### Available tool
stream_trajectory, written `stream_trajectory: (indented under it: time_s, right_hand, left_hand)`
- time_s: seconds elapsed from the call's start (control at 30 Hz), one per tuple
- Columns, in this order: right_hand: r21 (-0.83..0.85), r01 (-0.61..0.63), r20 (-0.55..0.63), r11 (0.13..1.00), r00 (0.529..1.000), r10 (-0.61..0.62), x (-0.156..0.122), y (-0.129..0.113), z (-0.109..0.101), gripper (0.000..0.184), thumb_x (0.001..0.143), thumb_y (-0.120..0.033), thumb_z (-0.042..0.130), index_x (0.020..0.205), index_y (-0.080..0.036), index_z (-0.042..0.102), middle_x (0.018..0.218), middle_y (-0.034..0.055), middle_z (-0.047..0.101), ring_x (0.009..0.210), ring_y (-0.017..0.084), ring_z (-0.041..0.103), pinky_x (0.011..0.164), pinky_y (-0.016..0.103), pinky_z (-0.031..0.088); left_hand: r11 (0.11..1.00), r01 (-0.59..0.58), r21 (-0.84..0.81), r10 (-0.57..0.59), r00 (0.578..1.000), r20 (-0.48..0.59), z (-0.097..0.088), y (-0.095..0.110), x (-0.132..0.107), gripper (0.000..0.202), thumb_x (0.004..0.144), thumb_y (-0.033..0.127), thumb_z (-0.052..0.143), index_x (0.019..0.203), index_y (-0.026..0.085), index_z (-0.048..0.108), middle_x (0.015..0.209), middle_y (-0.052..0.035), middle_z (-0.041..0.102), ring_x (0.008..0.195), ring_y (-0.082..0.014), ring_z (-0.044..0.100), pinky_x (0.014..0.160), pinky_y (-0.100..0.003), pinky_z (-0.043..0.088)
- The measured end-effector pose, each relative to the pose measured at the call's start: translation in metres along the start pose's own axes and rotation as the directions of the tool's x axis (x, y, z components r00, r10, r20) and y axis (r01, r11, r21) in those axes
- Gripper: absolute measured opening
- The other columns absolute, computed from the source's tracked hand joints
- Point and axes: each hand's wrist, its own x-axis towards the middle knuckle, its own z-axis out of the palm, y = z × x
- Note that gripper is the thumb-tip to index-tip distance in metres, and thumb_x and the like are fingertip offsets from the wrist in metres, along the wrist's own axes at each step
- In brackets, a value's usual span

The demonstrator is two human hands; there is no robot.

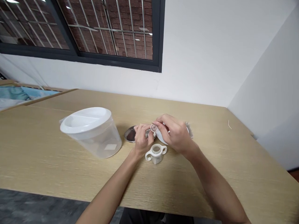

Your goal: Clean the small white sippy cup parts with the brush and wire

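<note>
My left hand (142, 140) pinches a small clear piece (154, 127) in its fingers; my right hand (175, 133) clenches a white lid (161, 137), just behind a two-handled cup (156, 154).

The left hand (141, 140) and right hand (174, 133) pinch a small clear piece (154, 127) together, over a white part (161, 137). On the bench (191, 183), a two-handled cup (156, 154) stands near them, a metal lid (130, 134) behind it, a big clear tub (91, 133) to its left.

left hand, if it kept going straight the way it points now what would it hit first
Probably the small clear plastic piece pinched in the right hand, just ahead of the left hand's fingertips; depth is unclear, so they may already touch.
</note>
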Motion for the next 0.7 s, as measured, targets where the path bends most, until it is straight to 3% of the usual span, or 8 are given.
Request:
stream_trajectory:
  time_s: [0.2,0.43,0.6,0.7]
  right_hand:
    - [-0.050,-0.012,-0.120,0.999,0.993,0.006,0.002,0.007,-0.015,0.018,0.102,-0.017,0.052,0.085,-0.016,0.060,0.079,0.0013,0.068,0.066,0.009,0.058,0.063,0.023,0.044]
    - [-0.086,-0.044,-0.136,0.995,0.990,0.033,0.002,-0.006,-0.034,0.011,0.098,-0.014,0.057,0.090,-0.017,0.064,0.083,-0.0007,0.069,0.071,0.009,0.063,0.066,0.021,0.050]
    - [-0.091,-0.185,-0.356,0.978,0.924,0.142,0.002,-0.016,-0.057,0.004,0.094,-0.016,0.063,0.090,-0.018,0.063,0.083,-0.0015,0.068,0.060,0.009,0.061,0.057,0.023,0.051]
    - [-0.076,-0.193,-0.383,0.978,0.912,0.150,0.002,-0.019,-0.061,0.006,0.094,-0.017,0.064,0.089,-0.018,0.062,0.084,-0.0012,0.068,0.056,0.008,0.058,0.052,0.023,0.049]
  left_hand:
    - [1.000,0.004,-0.022,-0.004,1.000,0.031,0.001,0.002,0.002,0.010,0.097,0.009,0.052,0.101,0.018,0.056,0.085,-0.0020,0.064,0.080,-0.0172,0.058,0.077,-0.035,0.036]
    - [0.998,0.051,-0.029,-0.049,0.996,0.074,0.005,0.002,-0.004,0.010,0.100,0.011,0.049,0.101,0.018,0.056,0.085,-0.0015,0.065,0.079,-0.0163,0.057,0.078,-0.036,0.035]
    - [0.998,0.063,0.013,-0.063,0.997,0.045,0.009,-0.007,-0.009,0.009,0.101,0.012,0.049,0.099,0.018,0.055,0.086,-0.0016,0.066,0.078,-0.0170,0.058,0.080,-0.036,0.034]
    - [0.998,0.068,0.017,-0.068,0.998,0.010,0.009,-0.008,-0.008,0.010,0.099,0.010,0.049,0.101,0.018,0.054,0.087,-0.0016,0.066,0.080,-0.0168,0.059,0.080,-0.036,0.035]
